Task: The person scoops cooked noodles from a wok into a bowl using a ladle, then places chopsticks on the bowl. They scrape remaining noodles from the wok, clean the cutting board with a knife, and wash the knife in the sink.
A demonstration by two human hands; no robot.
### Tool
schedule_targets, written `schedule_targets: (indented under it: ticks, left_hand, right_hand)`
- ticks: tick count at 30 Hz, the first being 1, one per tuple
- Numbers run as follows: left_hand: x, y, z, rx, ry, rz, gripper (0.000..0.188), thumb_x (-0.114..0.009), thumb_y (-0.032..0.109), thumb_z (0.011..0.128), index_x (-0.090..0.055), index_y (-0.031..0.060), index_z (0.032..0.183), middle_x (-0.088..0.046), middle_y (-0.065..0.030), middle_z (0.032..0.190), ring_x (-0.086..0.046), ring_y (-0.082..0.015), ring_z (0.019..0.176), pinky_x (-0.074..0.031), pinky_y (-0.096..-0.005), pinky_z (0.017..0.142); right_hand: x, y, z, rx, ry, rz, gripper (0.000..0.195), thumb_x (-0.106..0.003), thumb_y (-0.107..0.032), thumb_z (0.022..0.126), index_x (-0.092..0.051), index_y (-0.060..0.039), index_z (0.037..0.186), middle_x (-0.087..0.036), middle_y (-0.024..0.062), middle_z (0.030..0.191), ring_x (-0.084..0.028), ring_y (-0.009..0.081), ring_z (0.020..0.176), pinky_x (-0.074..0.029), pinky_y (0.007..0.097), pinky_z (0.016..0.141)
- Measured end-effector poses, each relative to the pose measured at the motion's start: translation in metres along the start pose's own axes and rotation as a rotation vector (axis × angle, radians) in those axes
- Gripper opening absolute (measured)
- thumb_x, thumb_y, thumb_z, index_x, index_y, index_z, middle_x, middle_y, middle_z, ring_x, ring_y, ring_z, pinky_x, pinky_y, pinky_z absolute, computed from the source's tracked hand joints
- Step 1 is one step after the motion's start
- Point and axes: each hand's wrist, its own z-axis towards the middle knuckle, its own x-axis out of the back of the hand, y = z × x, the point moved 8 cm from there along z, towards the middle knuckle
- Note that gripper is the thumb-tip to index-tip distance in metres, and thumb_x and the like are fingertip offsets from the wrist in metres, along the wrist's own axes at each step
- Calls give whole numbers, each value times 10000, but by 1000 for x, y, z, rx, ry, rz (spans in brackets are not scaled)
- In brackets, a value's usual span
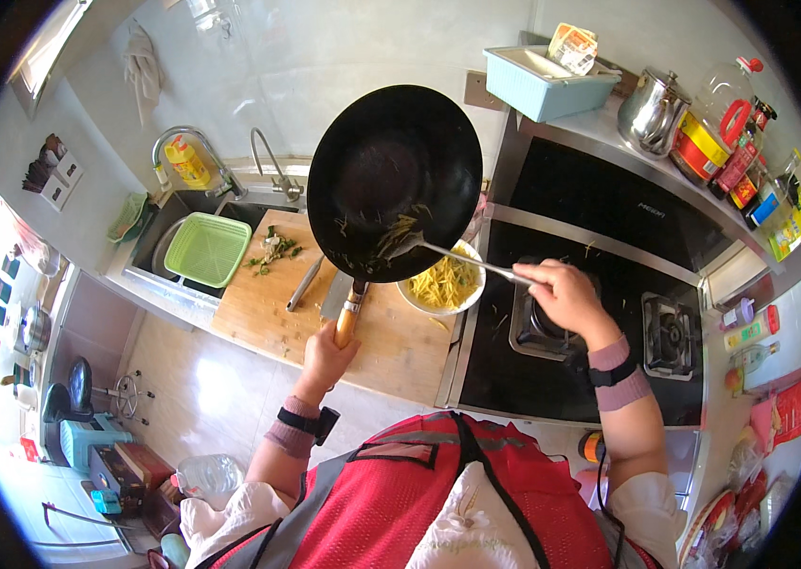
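My left hand (329, 358) grips the wooden handle (349, 318) of a black wok (390, 163), which is tipped up above the cutting board. In my right hand (562, 295) is a metal spatula (468, 260), its blade against the inside of the wok near the lower rim. Some yellow shreds (407, 222) cling to the wok's surface there. A white bowl (436, 311) heaped with yellow shredded food (447, 283) stands below the wok's right side, partly hidden by wok and spatula.
On the wooden cutting board (386, 366) lie a cleaver (335, 295), a peeler-like tool (304, 283) and chopped greens (274, 250). A green basket (208, 249) sits over the sink. The gas stove (500, 370) is at right, below a ledge holding a steel pot (649, 114) and several bottles.
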Motion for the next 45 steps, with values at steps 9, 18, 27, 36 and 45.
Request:
schedule_targets:
  ticks: [9, 18, 27, 36, 45]
  left_hand:
    - [-7, -3, 7, -40, 24, -3, 303, -772, 238, 761, -586, 9, 828, -607, -201, 690, -616, -357, 637, -484, -423, 602]
    - [-4, 12, 9, -16, 16, 102, 306, -777, 238, 762, -575, 15, 817, -603, -198, 681, -611, -376, 634, -477, -429, 588]
    - [1, 15, 8, -21, 64, 121, 309, -782, 245, 751, -573, 24, 806, -599, -198, 661, -607, -400, 634, -478, -447, 579]
    - [4, 15, 11, -56, 130, 205, 316, -773, 268, 757, -563, 34, 787, -601, -196, 655, -620, -401, 648, -483, -452, 585]
    - [-5, 23, 8, -61, 118, 212, 318, -765, 277, 750, -552, 43, 781, -609, -200, 660, -623, -414, 656, -488, -470, 584]
  right_hand:
    - [-1, 4, 13, 96, -81, 137, 344, -630, -84, 854, -692, -135, 1189, -679, 132, 956, -660, 287, 832, -528, 359, 763]
    - [16, -30, 21, 212, 218, 31, 353, -606, -63, 849, -701, -167, 1173, -601, 91, 846, -626, 281, 717, -519, 376, 657]
    - [-3, 4, -5, 13, 207, -18, 356, -624, -63, 848, -699, -180, 1176, -606, 74, 829, -629, 275, 711, -516, 378, 628]
    - [-19, 18, -18, -61, 225, -52, 376, -627, -81, 855, -685, -197, 1208, -603, 77, 833, -630, 277, 716, -517, 377, 631]
    - [-30, 19, 8, -67, 460, 263, 422, -618, 22, 861, -653, -118, 1259, -603, 100, 844, -593, 191, 675, -483, 292, 628]
